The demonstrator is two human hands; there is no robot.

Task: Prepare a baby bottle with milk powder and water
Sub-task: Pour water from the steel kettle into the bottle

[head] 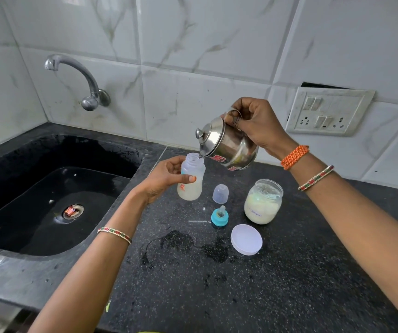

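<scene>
My left hand (pixel 166 179) grips an open clear baby bottle (pixel 191 186) standing on the black counter, with pale milky liquid in its lower part. My right hand (pixel 258 123) holds a small steel jug (pixel 226 144) by its handle, tilted left so its spout sits over the bottle's mouth. To the right of the bottle lie the clear bottle cap (pixel 220 193) and the teal ring with its teat (pixel 220 216). An open jar of milk powder (pixel 262 201) stands further right, with its white lid (pixel 246 239) lying in front.
A black sink (pixel 49 188) with standing water fills the left, a steel tap (pixel 82 80) above it. A wet patch (pixel 188 246) spreads on the speckled counter (pixel 241 296) near me. A switch and socket plate (pixel 327 111) is on the tiled wall behind my right hand.
</scene>
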